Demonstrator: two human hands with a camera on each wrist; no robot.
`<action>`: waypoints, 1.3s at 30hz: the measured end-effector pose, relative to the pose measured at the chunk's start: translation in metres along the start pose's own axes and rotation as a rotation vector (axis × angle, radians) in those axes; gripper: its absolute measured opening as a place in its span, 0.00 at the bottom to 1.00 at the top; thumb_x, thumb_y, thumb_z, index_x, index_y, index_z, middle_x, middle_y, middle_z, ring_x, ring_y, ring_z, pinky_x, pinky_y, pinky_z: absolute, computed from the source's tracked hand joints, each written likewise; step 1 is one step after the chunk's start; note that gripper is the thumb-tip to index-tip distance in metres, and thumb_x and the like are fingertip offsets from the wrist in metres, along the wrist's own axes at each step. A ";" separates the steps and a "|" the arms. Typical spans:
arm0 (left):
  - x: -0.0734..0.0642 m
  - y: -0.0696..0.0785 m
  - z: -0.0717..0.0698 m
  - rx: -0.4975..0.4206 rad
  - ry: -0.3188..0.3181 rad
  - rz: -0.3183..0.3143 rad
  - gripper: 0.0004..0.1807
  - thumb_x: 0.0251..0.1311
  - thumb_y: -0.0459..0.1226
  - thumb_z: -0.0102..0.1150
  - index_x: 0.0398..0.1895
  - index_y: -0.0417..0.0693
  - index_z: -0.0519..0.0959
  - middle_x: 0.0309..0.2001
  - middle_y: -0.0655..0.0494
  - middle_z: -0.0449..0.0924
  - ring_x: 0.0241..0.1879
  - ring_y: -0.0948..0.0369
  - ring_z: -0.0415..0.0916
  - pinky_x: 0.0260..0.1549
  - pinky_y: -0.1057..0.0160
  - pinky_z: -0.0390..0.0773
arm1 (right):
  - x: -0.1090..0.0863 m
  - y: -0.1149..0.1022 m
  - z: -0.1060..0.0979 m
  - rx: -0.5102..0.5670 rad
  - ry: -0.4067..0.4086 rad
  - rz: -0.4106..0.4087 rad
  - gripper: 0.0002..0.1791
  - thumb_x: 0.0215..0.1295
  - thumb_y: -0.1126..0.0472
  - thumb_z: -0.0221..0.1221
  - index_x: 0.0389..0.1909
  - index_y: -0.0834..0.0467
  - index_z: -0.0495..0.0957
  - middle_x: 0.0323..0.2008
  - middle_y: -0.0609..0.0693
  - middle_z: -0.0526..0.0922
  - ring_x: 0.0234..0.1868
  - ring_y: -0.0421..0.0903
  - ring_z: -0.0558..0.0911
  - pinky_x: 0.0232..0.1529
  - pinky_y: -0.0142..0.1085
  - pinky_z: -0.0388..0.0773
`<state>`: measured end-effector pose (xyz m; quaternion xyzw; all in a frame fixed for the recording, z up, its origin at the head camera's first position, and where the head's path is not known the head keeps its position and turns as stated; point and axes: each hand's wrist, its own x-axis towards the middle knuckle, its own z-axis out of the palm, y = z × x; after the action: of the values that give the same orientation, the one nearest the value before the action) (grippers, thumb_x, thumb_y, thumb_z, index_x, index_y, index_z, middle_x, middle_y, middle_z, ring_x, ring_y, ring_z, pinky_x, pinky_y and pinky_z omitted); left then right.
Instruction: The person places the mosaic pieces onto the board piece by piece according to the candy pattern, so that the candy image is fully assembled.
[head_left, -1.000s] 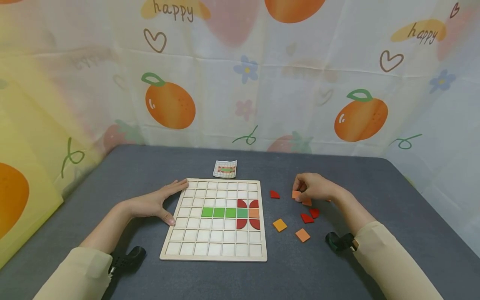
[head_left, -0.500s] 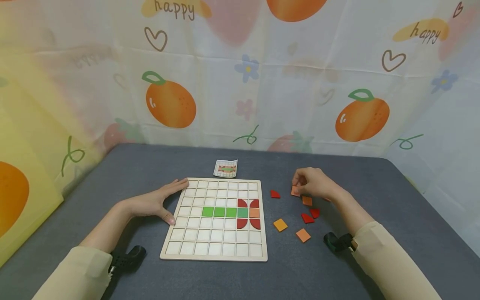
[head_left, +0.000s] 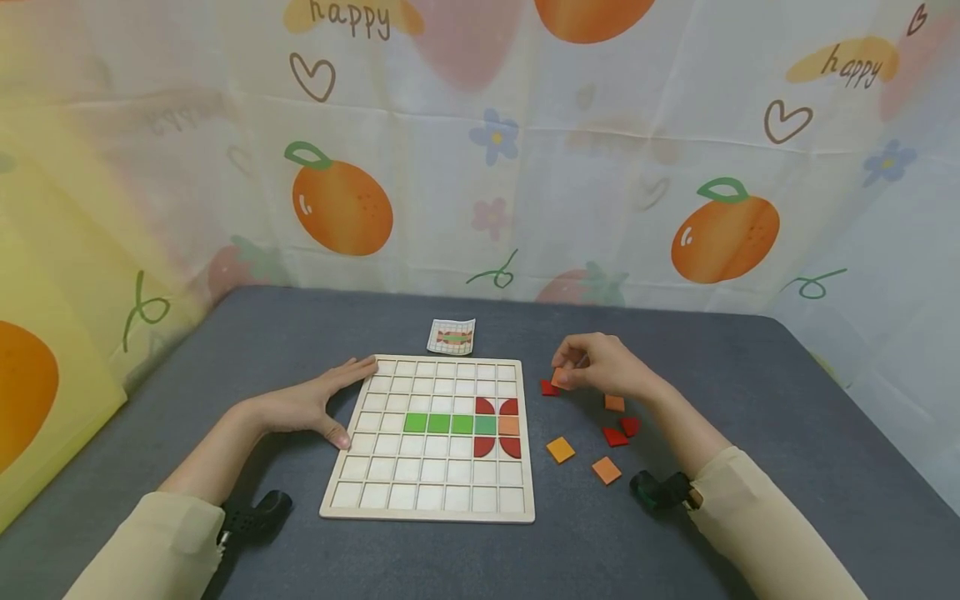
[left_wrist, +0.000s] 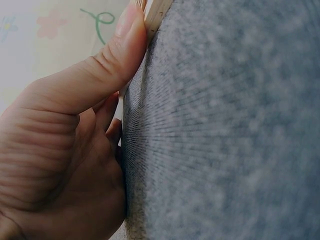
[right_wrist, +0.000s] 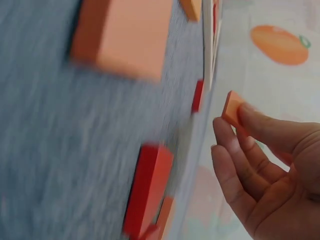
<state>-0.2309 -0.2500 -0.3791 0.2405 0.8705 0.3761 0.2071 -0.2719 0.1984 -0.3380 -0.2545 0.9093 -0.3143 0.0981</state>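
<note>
My right hand (head_left: pixel 602 364) pinches an orange square tile (right_wrist: pixel 232 107) between thumb and fingers, raised above the table close to a red quarter-round tile (head_left: pixel 548 388). At the left, my left hand (head_left: pixel 303 408) rests with spread, straight fingers against the left edge of a wooden grid board (head_left: pixel 427 515); its thumb (left_wrist: pixel 112 65) touches the board's edge in the left wrist view. On the board, a row of green tiles (head_left: pixel 438 424) runs into a teal tile (head_left: pixel 484 426) and an orange tile (head_left: pixel 508 426), with red quarter-round tiles (head_left: pixel 510 448) above and below.
Loose on the grey table (head_left: pixel 420 558), right of the board, lie a yellow-orange tile (head_left: pixel 560 450), an orange tile (head_left: pixel 607 470), another orange tile (head_left: pixel 614 402) and red tiles (head_left: pixel 616 437). A small pattern card (head_left: pixel 451 337) lies behind the board. A printed curtain (head_left: pixel 435 208) hangs behind.
My right hand has lifted the orange tile away from the loose pieces and carried it left toward the board. The left hand stays at the board's edge.
</note>
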 end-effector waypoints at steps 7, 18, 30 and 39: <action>-0.001 0.001 0.000 0.005 -0.002 0.004 0.68 0.39 0.44 0.80 0.80 0.47 0.44 0.81 0.42 0.30 0.78 0.36 0.22 0.67 0.25 0.34 | 0.006 -0.014 0.012 0.067 -0.010 -0.040 0.12 0.65 0.61 0.64 0.47 0.60 0.80 0.38 0.53 0.83 0.32 0.43 0.86 0.39 0.39 0.84; -0.001 0.005 0.000 0.005 0.000 0.001 0.68 0.38 0.44 0.81 0.80 0.45 0.44 0.81 0.41 0.30 0.78 0.35 0.21 0.66 0.25 0.33 | 0.016 -0.041 0.032 0.104 -0.063 -0.091 0.10 0.66 0.61 0.63 0.46 0.59 0.82 0.39 0.52 0.85 0.34 0.48 0.88 0.34 0.36 0.79; -0.002 0.002 -0.001 0.002 -0.004 0.004 0.68 0.39 0.44 0.80 0.80 0.47 0.44 0.81 0.42 0.29 0.78 0.36 0.21 0.66 0.25 0.34 | 0.029 -0.069 0.053 0.089 -0.113 -0.163 0.09 0.64 0.63 0.63 0.44 0.55 0.84 0.38 0.49 0.86 0.32 0.45 0.85 0.33 0.33 0.78; -0.001 0.001 -0.001 0.002 -0.003 -0.004 0.68 0.39 0.45 0.80 0.80 0.48 0.44 0.81 0.43 0.29 0.78 0.36 0.20 0.66 0.25 0.33 | 0.030 -0.084 0.069 0.073 -0.207 -0.241 0.07 0.60 0.64 0.67 0.40 0.55 0.84 0.31 0.48 0.85 0.32 0.35 0.82 0.37 0.29 0.79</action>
<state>-0.2307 -0.2503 -0.3779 0.2396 0.8711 0.3744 0.2089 -0.2404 0.0903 -0.3400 -0.3891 0.8453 -0.3286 0.1618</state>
